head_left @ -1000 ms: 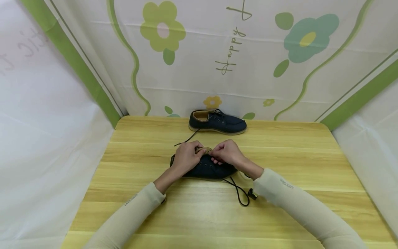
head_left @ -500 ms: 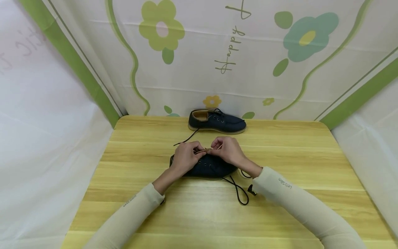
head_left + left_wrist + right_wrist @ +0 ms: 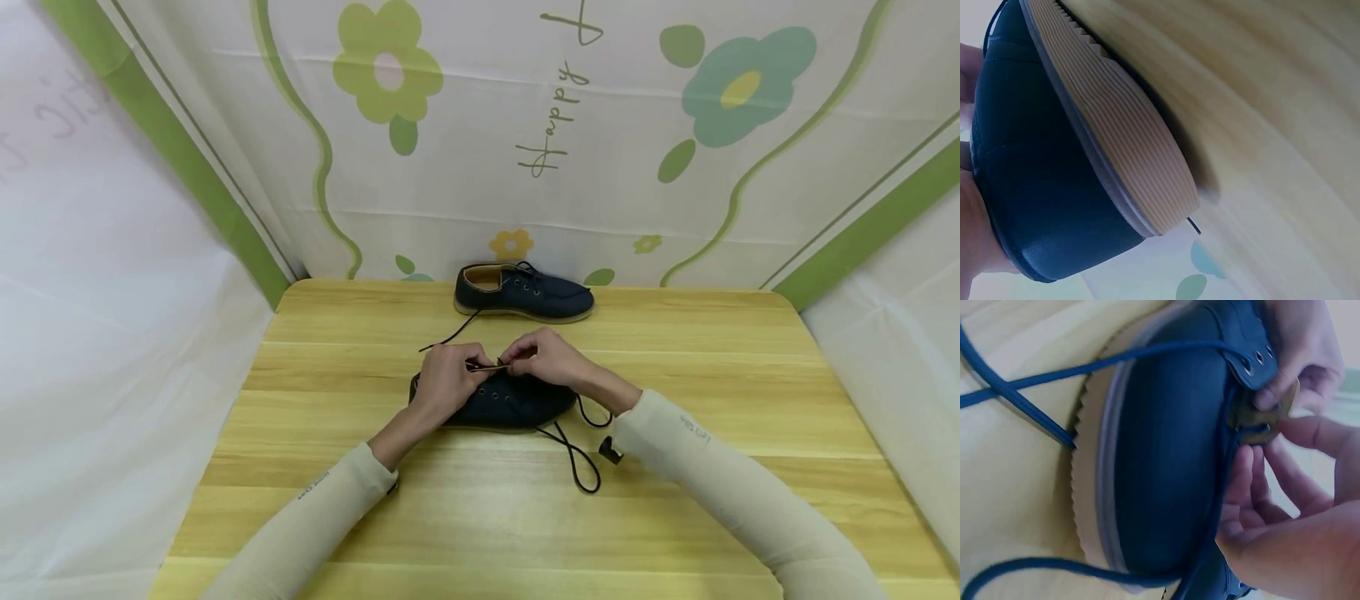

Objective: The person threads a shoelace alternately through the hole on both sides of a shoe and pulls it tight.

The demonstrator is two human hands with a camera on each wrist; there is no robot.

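A dark navy lace-up shoe [image 3: 525,404] lies mid-table with its toe to the right. My left hand [image 3: 444,379] grips its opening; in the right wrist view the left thumb [image 3: 1266,399] presses on a tan-lined flap [image 3: 1244,412] turned outward. My right hand [image 3: 551,358] pinches at that flap's edge, where a short piece of dark shoelace [image 3: 1254,428] shows at a hole. I cannot tell how far the lace passes through. Near-side eyelets [image 3: 1259,357] face the camera. In the left wrist view the heel [image 3: 1054,206] and ribbed sole [image 3: 1129,137] fill the foreground.
A matching navy shoe [image 3: 525,293] stands at the table's back edge, one lace [image 3: 453,333] trailing toward the left hand. A loose lace loop [image 3: 585,475] lies by the near shoe's toe. A small black object [image 3: 610,451] sits at the right cuff. Printed curtains [image 3: 450,183] enclose the wooden table [image 3: 480,533].
My right hand drew up and away from the flap, then came back to its edge with fingers turned differently. The flap now looks flatter. My left hand keeps its grip.
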